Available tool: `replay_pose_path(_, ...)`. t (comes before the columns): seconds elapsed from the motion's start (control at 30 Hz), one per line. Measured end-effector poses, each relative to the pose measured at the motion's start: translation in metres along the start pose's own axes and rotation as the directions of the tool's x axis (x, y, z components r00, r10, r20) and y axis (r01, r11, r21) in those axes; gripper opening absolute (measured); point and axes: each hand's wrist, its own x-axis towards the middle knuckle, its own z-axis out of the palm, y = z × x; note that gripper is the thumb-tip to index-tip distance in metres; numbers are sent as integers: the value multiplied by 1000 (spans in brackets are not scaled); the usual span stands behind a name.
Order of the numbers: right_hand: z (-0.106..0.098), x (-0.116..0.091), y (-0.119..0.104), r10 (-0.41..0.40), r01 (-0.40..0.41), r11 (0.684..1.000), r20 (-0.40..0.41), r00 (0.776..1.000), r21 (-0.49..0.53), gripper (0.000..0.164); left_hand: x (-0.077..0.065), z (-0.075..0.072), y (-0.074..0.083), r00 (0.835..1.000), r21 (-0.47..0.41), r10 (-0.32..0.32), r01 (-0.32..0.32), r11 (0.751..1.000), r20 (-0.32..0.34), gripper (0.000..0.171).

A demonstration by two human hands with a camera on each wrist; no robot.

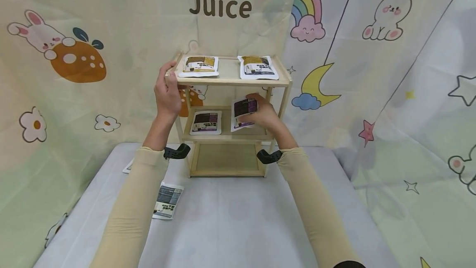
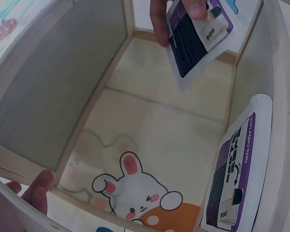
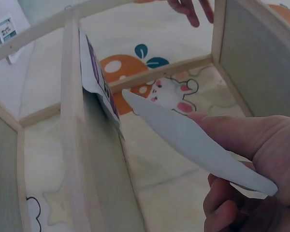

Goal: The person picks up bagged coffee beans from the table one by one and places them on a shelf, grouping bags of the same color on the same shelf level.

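the head camera faces forward and down at the whole shelf (image 1: 234, 82); both wrist cameras look closely into it, sharing the held packet (image 2: 199, 42).

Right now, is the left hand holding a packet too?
No, the left hand grips the left end of the top shelf, while only the right hand holds a packet.

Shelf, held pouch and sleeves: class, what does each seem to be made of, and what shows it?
Shelf: probably wood, matt; pale tan colour, square-edged framing.
Held pouch: likely plastic or foil-lined film, smooth; thin, flat edge and gently bent white back. Inner layers can't be seen.
Sleeves: apparently thin, stretchy fabric, matt; close fit, fine creases.
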Motion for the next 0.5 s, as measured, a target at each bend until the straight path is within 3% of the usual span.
replay_pose_path(0.17, -2, 9, 6, 57, -56, 998, 30, 998, -36, 81, 9, 3, -32, 1000, 7, 8, -8, 1000, -4, 52)
replay_pose_path(0.5, -1, 14, 8, 154, -147, 985, 79, 985, -85, 82, 8, 3, -29, 1000, 16, 20, -20, 1000, -5, 51)
